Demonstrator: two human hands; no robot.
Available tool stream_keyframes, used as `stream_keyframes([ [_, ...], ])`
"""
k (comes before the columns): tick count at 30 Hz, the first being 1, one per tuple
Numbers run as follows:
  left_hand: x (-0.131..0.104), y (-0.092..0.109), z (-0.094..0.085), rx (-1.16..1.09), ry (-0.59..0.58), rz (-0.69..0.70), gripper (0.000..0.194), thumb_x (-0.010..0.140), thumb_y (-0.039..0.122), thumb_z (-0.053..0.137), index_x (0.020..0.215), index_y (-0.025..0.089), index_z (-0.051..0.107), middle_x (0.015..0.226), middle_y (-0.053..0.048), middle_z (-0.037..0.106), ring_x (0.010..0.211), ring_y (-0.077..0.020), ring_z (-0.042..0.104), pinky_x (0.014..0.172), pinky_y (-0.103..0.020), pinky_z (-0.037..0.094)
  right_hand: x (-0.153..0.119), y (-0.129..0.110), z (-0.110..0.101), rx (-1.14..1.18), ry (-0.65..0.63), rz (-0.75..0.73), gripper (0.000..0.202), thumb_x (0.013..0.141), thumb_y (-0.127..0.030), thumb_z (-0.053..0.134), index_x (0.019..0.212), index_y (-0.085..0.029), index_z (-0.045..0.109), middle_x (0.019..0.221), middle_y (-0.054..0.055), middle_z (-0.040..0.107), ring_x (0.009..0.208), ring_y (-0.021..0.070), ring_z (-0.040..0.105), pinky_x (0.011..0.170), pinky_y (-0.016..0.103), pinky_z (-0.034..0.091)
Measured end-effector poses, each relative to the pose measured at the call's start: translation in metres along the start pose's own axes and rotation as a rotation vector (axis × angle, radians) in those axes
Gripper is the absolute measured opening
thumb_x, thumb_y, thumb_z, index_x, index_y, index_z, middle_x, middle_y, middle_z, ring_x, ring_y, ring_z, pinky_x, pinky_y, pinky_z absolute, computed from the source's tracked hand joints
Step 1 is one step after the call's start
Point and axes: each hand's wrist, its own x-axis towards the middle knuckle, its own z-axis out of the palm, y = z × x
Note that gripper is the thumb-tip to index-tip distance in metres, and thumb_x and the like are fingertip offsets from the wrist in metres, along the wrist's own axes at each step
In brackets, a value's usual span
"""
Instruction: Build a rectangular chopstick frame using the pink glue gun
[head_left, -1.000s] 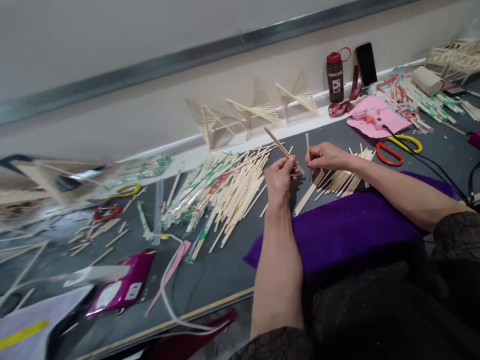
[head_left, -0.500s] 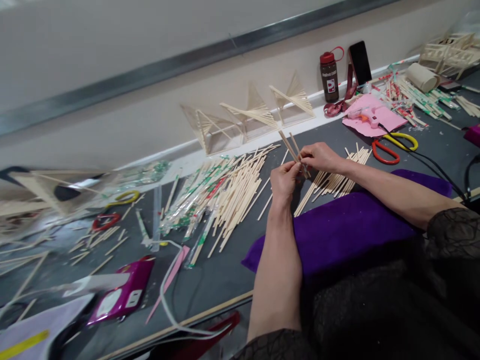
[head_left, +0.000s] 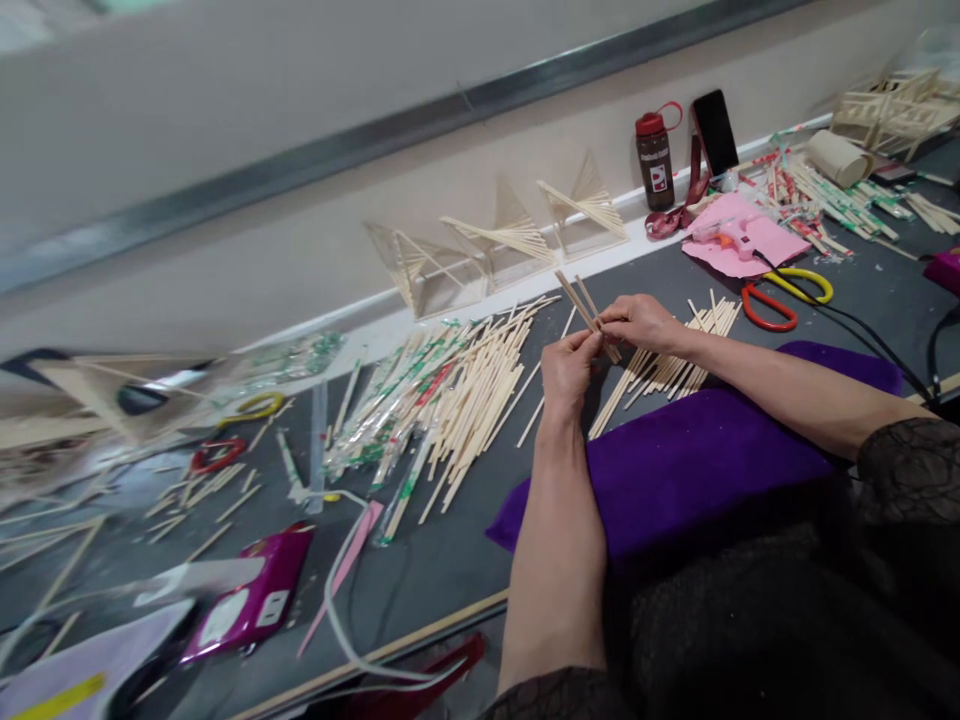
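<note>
Both my hands meet over the dark table, fingers closed round a few wooden chopsticks (head_left: 574,296) that point up and away to the left. My left hand (head_left: 568,368) pinches them from the near side. Close against it, my right hand (head_left: 639,323) grips them between thumb and fingers; their lower ends are partly hidden. Just under the right wrist lies a small pile of bare chopsticks (head_left: 654,372). Left of my hands spreads a larger heap of loose chopsticks (head_left: 480,400), mixed with wrapped chopsticks (head_left: 401,395) in clear and green packaging.
Stick models (head_left: 499,235) stand along the wall. A bottle (head_left: 655,165), a phone (head_left: 715,132), a glue gun (head_left: 739,243) on pink paper and red-yellow scissors (head_left: 772,306) are at the right. A purple cloth (head_left: 697,460) covers the near edge. A magenta device (head_left: 255,590) and cable (head_left: 330,600) lie left.
The view has shifted very slightly. My hands stay together on the chopsticks, with only small finger movement.
</note>
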Motion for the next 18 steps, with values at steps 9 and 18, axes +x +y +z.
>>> stream_keyframes([
  [9,0.0,-0.0014,-0.0033,0.055,-0.057,0.035,0.039,0.071,0.048,0.069,0.089,0.015,0.08,0.07,-0.004,0.072,0.066,-0.0173,0.064,0.055,-0.023,0.047,-0.0011,0.0031,-0.002,0.054,-0.109,0.025,0.027,0.092,-0.024,0.049,0.086,-0.014,0.074,0.07,-0.001,0.06,0.067,0.0103,0.055,0.065,0.022,0.035],
  [18,-0.0022,0.0006,-0.0013,0.142,-0.061,0.095,0.036,0.075,0.046,0.065,0.09,0.017,0.08,0.07,-0.002,0.071,0.064,-0.0164,0.063,0.055,-0.023,0.048,-0.0043,0.0072,0.0003,0.017,-0.09,0.005,0.026,0.095,-0.024,0.051,0.088,-0.016,0.075,0.07,-0.003,0.055,0.065,0.0092,0.052,0.065,0.02,0.035],
])
